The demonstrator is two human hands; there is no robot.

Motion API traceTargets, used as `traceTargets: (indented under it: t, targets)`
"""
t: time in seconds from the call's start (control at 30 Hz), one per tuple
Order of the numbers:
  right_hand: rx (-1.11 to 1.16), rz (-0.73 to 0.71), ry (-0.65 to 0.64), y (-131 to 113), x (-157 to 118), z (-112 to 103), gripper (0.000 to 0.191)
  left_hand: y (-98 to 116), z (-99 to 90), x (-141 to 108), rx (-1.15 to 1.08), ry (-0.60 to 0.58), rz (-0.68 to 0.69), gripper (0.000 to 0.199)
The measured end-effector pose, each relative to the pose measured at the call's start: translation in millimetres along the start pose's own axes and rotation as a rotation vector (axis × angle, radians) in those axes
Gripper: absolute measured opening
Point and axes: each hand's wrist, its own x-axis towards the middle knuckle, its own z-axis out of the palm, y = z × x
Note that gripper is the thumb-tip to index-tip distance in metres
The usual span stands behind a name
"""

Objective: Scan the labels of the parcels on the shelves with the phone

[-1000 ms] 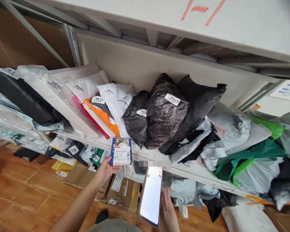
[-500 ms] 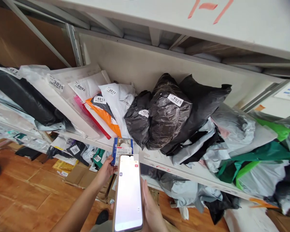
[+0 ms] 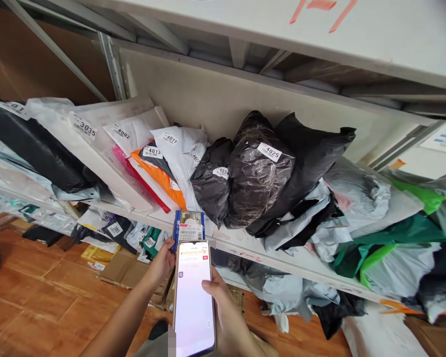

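Right thumb (image 3: 208, 286) has moved onto held phone (image 3: 194, 310); left fingers (image 3: 168, 248) grip blue box (image 3: 191, 225) by its edge.

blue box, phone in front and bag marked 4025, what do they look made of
Box: probably printed cardboard, going by its flat faces and straight edges.
Phone: smooth, lit front that looks like glass, though clear plastic is possible.
Bag: likely thin dark plastic, glossy with creased highlights.

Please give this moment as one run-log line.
left hand: holds blue box; right hand: holds lit phone; phone: partly hides box; beyond: labelled parcels on shelf
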Motion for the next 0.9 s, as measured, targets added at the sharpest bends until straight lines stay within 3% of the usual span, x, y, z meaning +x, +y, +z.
traceTargets:
  t: [0.13, 0.27, 0.4, 0.47, 0.6, 0.83, 0.9]
  targets:
    - [-0.002, 0.165, 0.171, -9.8, 14.0, -1.5, 0.086, -2.6, -6.5, 8.0, 0.075, -0.056, 0.021, 0.071]
    - [-0.118, 0.304, 0.187, -20.7, 21.5, 5.0, 0.101, 1.5, -4.4, 8.6, 0.095, -0.021, 0.004, 0.069]
    - [-0.237, 0.408, 0.219, -26.3, 26.2, 7.7, 0.103, 4.9, -0.2, 5.5, 0.093, 0.027, -0.018, 0.072]
    - [-0.213, 0.431, 0.151, -26.6, 28.7, 2.2, 0.095, 5.0, 0.2, 4.9, 0.088, 0.032, -0.021, 0.075]
    - [-0.071, 0.42, -0.12, -25.2, 26.4, -17.0, 0.068, 3.2, -0.7, 6.0, 0.067, 0.013, -0.009, 0.075]
    - [0.096, 0.2, -0.373, -10.7, 2.5, -33.4, 0.051, -0.3, -1.9, 8.4, 0.007, 0.012, 0.004, 0.064]
    - [0.089, 0.173, -0.374, -1.7, -0.2, -34.9, 0.048, -0.5, -1.0, 8.0, -0.004, -0.015, 0.008, 0.061]
